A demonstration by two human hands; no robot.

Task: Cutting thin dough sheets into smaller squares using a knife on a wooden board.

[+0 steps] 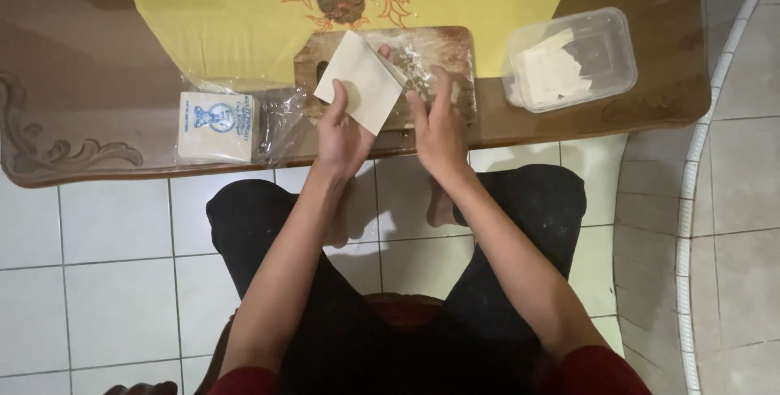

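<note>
My left hand (pixel 341 136) pinches a square pale wrapper sheet (pixel 360 80), tilted above the wooden board (pixel 443 45) on the table (pixel 89 78). My right hand (pixel 437 123) rests half-curled beside it, gripping nothing I can see. I judge I'm separating one sheet; next it wants laying flat. Container (pixel 605 41) sits right.

The wrapper (pixel 360 80) sits between both hands over the board (pixel 443 45); the packet (pixel 216 125) lies left of them, the tub (pixel 605 37) right.
</note>
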